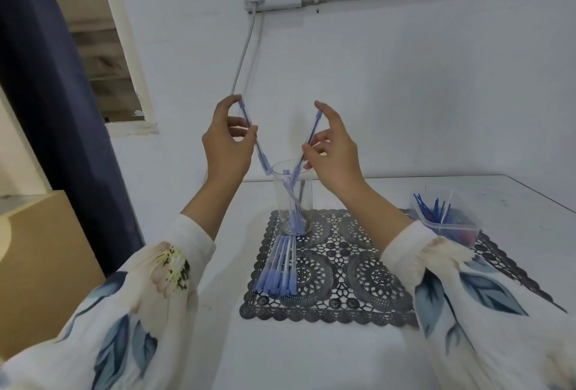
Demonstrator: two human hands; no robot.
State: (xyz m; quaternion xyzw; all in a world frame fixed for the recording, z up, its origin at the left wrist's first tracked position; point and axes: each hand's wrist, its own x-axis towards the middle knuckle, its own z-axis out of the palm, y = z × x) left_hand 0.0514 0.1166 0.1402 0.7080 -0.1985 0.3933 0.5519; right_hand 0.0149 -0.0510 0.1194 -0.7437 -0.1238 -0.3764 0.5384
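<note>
Left hand: the left hand (229, 146) pinches a blue pen (263, 160) with thumb and fingers. The pen is up in the air, slanting down toward the cup's rim.
Right hand: the right hand (335, 152) pinches a second blue pen (314, 124). Its low end looks to be just inside the top of the cup.
Cup: a clear cup (307, 196) stands on the back of the lace mat (343, 280), between the two hands. A few pens (294, 218) lean inside it.
More pens: a row of pens (277, 268) lies flat on the mat, just in front of the cup.
How the pens feel: I think they are light, stiff and a bit smooth. Holding one near the middle keeps it from tipping.
The cup: it looks tall and light, so a bump on the rim could knock it over.
Room to move: there is open air above the cup. The wall is close behind it. A plastic tub (448, 227) of thin refills (427, 207) sits well off to the right.
Bench: the white bench (311, 352) has bare space near the person.
</note>
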